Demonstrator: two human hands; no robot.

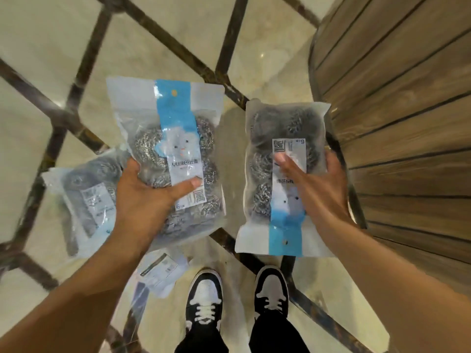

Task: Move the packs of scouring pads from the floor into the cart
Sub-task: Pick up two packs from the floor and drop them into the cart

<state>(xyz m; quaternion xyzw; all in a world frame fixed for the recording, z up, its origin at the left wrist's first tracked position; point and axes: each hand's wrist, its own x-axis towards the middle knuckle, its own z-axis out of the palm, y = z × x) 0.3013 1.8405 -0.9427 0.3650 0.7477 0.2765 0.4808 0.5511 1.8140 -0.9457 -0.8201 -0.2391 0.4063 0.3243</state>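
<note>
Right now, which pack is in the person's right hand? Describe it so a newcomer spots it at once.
Find the wooden slatted surface at right. Just left of it, the right hand holds a pack. Unlike the left-hand pack, its blue band points toward the shoes.

Beneath me, a glossy cream marble floor (38,47) crossed by dark brown inlaid strips (163,39) fills most of the frame. Brown wooden planking (407,98) curves down the right side.
</note>
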